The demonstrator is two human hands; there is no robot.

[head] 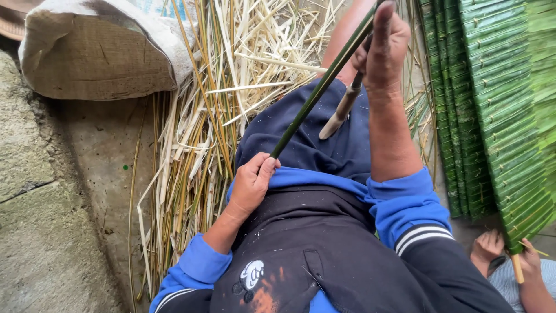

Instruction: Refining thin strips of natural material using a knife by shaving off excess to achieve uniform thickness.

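My left hand [252,182] is closed around the near end of a long thin green bamboo strip [315,95], which slants up and away over my lap. Higher along the strip, my right hand [382,49] grips a knife by its pale wooden handle [341,110], and the handle hangs down beside the strip. The blade itself is hidden behind my fingers. Both hands are over my blue shorts [330,150].
A heap of pale split bamboo strips [202,133] lies on the ground ahead. A stuffed sack [98,52] sits at the far left. Stacked green bamboo slats [498,104] stand at the right. Another person's hands [509,258] hold a piece at the lower right.
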